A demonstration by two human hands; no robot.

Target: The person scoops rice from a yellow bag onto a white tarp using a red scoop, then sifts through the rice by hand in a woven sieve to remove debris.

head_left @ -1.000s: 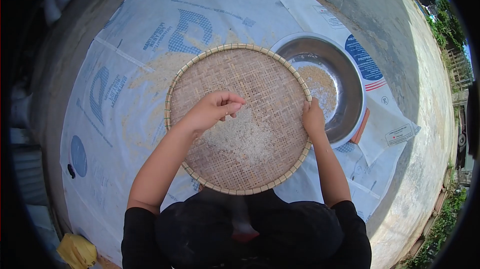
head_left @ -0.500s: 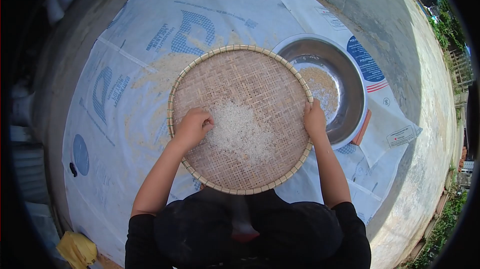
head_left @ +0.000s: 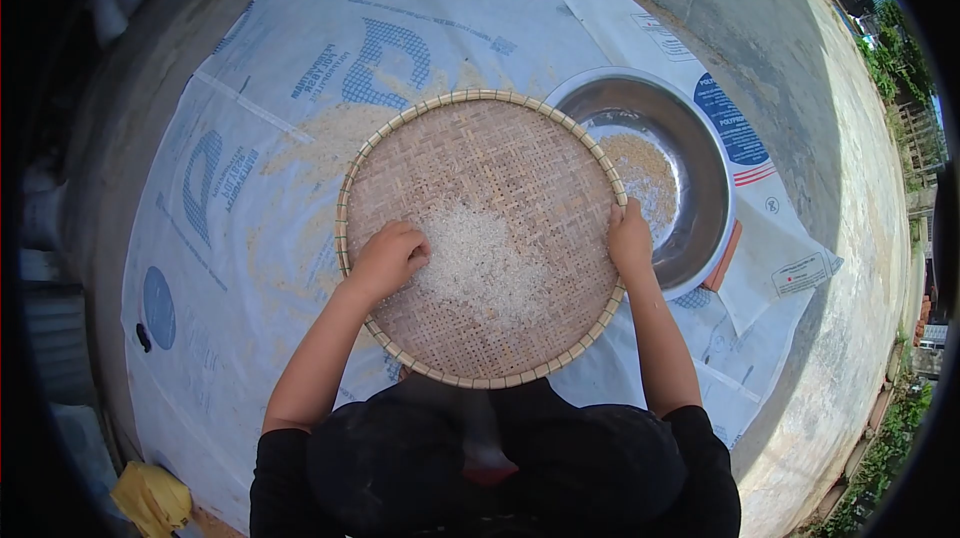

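A round woven bamboo tray (head_left: 480,158) lies above my knees, with a pile of whitish grains (head_left: 475,258) spread over its middle. My right hand (head_left: 630,238) grips the tray's rim at the right side, fingers wrapped round it. My left hand (head_left: 393,258) is over the left part of the tray at the edge of the grains, its fingers curled together; what they hold, if anything, is too small to make out.
A metal basin (head_left: 700,178) with tan grains (head_left: 640,173) stands behind the tray at the right, a reddish brick (head_left: 724,256) by its side. Printed white sheeting (head_left: 280,58) covers the ground, with scattered husks at the left. A yellow bag (head_left: 152,498) lies at the lower left.
My left hand has shifted very slightly to the right over the grains. My right hand and the tray stay in place.
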